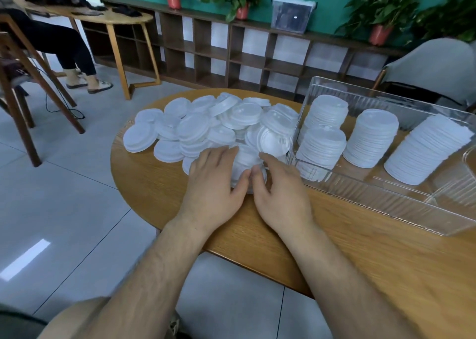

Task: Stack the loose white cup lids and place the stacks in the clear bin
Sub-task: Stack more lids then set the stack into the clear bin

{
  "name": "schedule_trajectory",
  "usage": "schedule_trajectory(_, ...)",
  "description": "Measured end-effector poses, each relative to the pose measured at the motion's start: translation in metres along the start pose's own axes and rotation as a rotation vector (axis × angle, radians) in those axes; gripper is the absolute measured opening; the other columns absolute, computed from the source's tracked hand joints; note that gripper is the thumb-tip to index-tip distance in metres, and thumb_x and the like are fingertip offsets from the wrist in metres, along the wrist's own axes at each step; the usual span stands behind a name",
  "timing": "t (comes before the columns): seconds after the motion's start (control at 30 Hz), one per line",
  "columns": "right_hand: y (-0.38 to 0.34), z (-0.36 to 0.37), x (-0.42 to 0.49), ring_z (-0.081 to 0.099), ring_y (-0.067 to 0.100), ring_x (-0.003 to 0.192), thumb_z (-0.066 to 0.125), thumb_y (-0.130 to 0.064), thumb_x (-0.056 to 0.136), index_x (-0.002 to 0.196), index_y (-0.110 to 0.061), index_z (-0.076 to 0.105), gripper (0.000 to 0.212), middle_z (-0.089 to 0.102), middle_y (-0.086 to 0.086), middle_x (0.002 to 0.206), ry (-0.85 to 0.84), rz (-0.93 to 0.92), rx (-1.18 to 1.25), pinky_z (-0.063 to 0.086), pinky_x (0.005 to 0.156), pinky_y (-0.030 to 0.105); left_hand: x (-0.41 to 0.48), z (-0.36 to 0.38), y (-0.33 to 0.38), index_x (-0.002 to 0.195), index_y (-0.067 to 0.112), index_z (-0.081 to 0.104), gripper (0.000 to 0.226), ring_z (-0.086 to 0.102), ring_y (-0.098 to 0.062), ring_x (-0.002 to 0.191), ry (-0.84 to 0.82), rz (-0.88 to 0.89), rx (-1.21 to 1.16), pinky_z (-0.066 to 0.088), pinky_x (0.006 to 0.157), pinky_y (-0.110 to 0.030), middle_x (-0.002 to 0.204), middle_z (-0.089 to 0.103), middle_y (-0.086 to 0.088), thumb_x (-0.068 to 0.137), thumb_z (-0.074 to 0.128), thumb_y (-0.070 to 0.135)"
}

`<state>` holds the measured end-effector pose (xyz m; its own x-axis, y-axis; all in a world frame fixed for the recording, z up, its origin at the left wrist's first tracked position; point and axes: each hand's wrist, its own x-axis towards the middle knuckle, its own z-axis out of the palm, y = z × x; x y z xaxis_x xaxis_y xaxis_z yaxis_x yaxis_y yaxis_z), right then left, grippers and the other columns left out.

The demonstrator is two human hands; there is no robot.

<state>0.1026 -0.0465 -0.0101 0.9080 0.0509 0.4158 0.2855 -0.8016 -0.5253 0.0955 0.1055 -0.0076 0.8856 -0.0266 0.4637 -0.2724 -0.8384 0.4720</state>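
Round wooden table [360, 261]: clear bin [386, 204] at right, holding four stacks of white lids [371, 137], all leaning, two of them one behind the other at the bin's left end. Pile of loose white lids [206, 124] spread on the tabletop left of the bin, reaching up to its left wall. Left hand [213, 181] and right hand [280, 189] are at the pile's near edge, both cupped around a short stack of lids [247, 163], fingers curved along its sides, thumbs nearly touching at its near side.
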Motion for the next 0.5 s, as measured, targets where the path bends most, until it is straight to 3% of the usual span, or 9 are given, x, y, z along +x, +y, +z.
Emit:
schedule_trajectory(0.13,0.001,0.0,-0.001,0.053,0.019,0.125,0.053,-0.038,0.103,0.142,-0.016,0.056,0.045,0.064,0.001,0.131,0.007,-0.003,0.076,0.037,0.106,0.024,0.002,0.001,-0.001,0.143,0.016,0.052,0.056,0.043,-0.02,0.136,0.024,-0.024,-0.063,0.025,0.112,-0.032,0.141,0.056,-0.002,0.096,0.051,0.047)
schedule_trajectory(0.23,-0.001,0.0,-0.003,0.057,0.018,0.12,0.054,-0.038,0.103,0.14,-0.014,0.056,0.045,0.063,0.001,0.13,0.045,-0.014,0.142,0.047,0.105,0.038,0.003,-0.002,0.005,0.139,0.015,0.055,0.054,0.049,-0.017,0.129,0.087,-0.041,-0.153,0.034,0.111,-0.035,0.135,0.055,-0.001,0.094,0.054,0.044)
schedule_trajectory(0.27,-0.001,-0.001,-0.004,0.059,0.016,0.116,0.055,-0.039,0.102,0.14,-0.014,0.055,0.045,0.062,0.0,0.129,0.06,-0.017,0.17,0.05,0.101,0.04,0.003,-0.003,0.008,0.138,0.014,0.056,0.051,0.051,-0.014,0.125,0.116,-0.053,-0.208,0.038,0.109,-0.033,0.132,0.053,0.001,0.095,0.057,0.042)
schedule_trajectory(0.37,-0.001,-0.009,-0.008,0.06,0.01,0.108,0.057,-0.04,0.102,0.14,-0.013,0.055,0.047,0.057,-0.001,0.126,0.102,-0.03,0.244,0.055,0.092,0.037,0.001,-0.007,0.015,0.132,0.016,0.058,0.045,0.05,0.003,0.114,0.151,-0.09,-0.37,0.034,0.098,-0.006,0.125,0.049,0.007,0.094,0.068,0.035)
schedule_trajectory(0.5,0.006,-0.031,-0.019,0.056,0.003,0.109,0.061,-0.04,0.099,0.142,-0.014,0.054,0.05,0.053,-0.004,0.123,0.155,-0.035,0.299,0.054,0.09,0.027,-0.005,-0.009,0.027,0.121,0.022,0.062,0.039,0.055,0.002,0.115,0.132,-0.085,-0.522,0.043,0.095,-0.008,0.119,0.056,0.012,0.086,0.076,0.034)
